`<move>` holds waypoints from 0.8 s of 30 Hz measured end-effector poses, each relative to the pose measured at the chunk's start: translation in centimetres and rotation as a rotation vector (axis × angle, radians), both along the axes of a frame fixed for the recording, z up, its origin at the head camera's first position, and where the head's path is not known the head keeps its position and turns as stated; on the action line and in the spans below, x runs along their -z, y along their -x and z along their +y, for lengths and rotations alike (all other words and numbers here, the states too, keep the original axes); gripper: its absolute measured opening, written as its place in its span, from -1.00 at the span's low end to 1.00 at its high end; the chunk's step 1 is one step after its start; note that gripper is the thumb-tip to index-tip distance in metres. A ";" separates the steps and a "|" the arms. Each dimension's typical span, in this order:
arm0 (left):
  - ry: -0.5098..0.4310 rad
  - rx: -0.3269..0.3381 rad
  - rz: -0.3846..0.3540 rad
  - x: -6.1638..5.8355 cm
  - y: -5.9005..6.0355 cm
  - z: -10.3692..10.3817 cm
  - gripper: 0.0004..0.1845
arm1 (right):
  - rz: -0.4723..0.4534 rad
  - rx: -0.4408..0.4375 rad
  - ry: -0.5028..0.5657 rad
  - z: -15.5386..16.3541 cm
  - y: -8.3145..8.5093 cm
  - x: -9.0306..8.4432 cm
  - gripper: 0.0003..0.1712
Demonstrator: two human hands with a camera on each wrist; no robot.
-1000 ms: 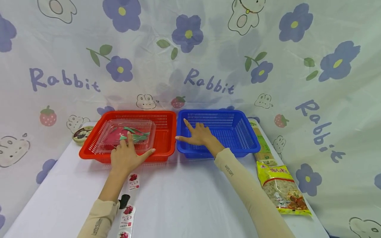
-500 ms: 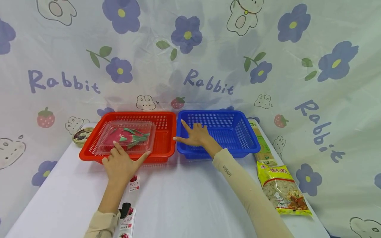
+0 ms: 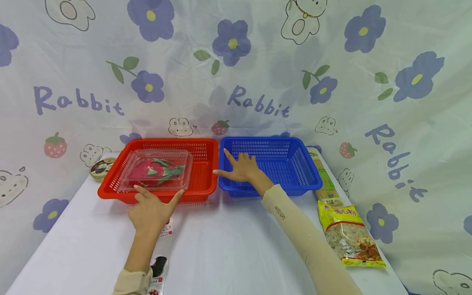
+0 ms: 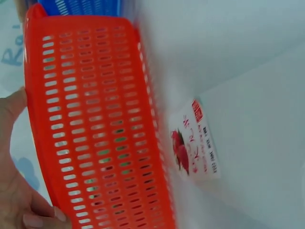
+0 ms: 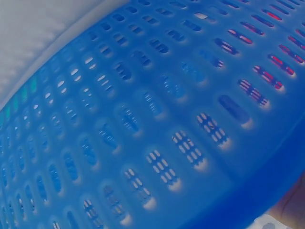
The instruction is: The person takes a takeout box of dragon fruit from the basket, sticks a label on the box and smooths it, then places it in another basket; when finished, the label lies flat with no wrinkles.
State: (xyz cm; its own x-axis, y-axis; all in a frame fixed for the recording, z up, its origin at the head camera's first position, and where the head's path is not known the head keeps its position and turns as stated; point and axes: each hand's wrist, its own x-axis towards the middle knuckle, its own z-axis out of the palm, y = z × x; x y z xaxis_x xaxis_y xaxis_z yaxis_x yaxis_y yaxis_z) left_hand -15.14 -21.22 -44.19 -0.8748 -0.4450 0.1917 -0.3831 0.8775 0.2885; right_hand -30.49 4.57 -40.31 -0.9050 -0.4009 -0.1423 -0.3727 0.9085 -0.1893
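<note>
My left hand (image 3: pixel 149 213) is at the near rim of the red basket (image 3: pixel 204 180), thumb and fingers spread. In the left wrist view its thumb (image 4: pixel 16 102) and a fingertip (image 4: pixel 59 214) touch or almost touch that rim. A clear plastic box (image 3: pixel 188 164) sits in the red basket. Inside the box is a pink dragon fruit (image 3: pixel 147 174) with green tips. With fingers spread, my right hand (image 3: pixel 243 169) hovers over the left part of the blue basket (image 3: pixel 284 172) and grips nothing. Mostly basket mesh (image 5: pixel 143 105) fills the right wrist view.
A strip of dragon fruit labels (image 3: pixel 164 241) lies under my left forearm. Left of the red basket stands a round tin (image 3: pixel 101 169). At the right table edge lie a long noodle pack (image 3: pixel 326 176) and a yellow bag (image 3: pixel 350 233). A printed curtain (image 3: pixel 258 73) hangs behind.
My left hand has drawn back from over the clear box to the red basket's near rim, uncovering the dragon fruit. The right hand has hardly moved, shifting slightly left.
</note>
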 end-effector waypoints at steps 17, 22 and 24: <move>-0.078 -0.018 -0.038 0.5 0.2 0.0 0.51 | 0.130 -0.063 0.036 -2.9 -0.1 0.2 0.15; -0.076 -0.017 -0.043 0.6 0.2 0.0 0.50 | 0.143 -0.090 -0.024 -3.9 -0.3 0.3 0.17; -0.078 -0.015 -0.041 0.6 0.1 0.0 0.49 | 0.145 -0.097 -0.059 -4.2 -0.3 0.4 0.17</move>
State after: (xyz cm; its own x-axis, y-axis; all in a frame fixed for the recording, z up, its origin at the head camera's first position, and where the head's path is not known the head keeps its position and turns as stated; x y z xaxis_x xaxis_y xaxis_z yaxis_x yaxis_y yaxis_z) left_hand -15.27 -21.19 -44.83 -0.8745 -0.4700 0.1197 -0.4087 0.8470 0.3399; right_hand -30.20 0.38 -40.75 -0.8751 -0.4823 -0.0387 -0.4788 0.8747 -0.0750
